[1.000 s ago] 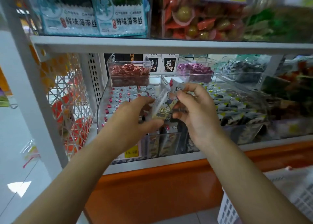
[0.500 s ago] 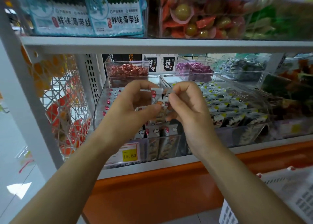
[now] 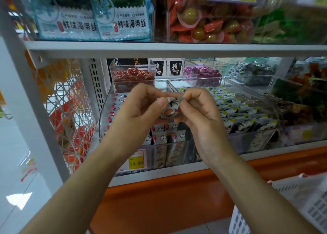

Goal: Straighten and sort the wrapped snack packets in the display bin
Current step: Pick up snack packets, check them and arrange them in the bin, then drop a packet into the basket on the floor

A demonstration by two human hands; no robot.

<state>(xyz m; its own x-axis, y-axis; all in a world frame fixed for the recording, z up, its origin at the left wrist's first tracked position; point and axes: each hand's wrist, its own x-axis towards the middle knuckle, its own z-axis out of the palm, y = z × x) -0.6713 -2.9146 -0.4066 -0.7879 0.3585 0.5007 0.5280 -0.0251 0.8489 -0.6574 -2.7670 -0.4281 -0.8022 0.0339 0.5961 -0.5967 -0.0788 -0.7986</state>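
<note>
Being pinched at its crinkled top edge by the left hand (image 3: 139, 113) and the right hand (image 3: 200, 113), a snack packet (image 3: 169, 111) is held just before the display bin (image 3: 102, 127) and is judged light, soft and slippery, best taken by its sealed ends.

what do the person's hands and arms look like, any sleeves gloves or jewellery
The left hand and right hand are bare: no gloves, no rings. The thumbnails that show look short and unpainted. The left forearm and right forearm are uncovered down to the picture's bottom edge, with no sleeve, watch or bracelet in view.
</note>
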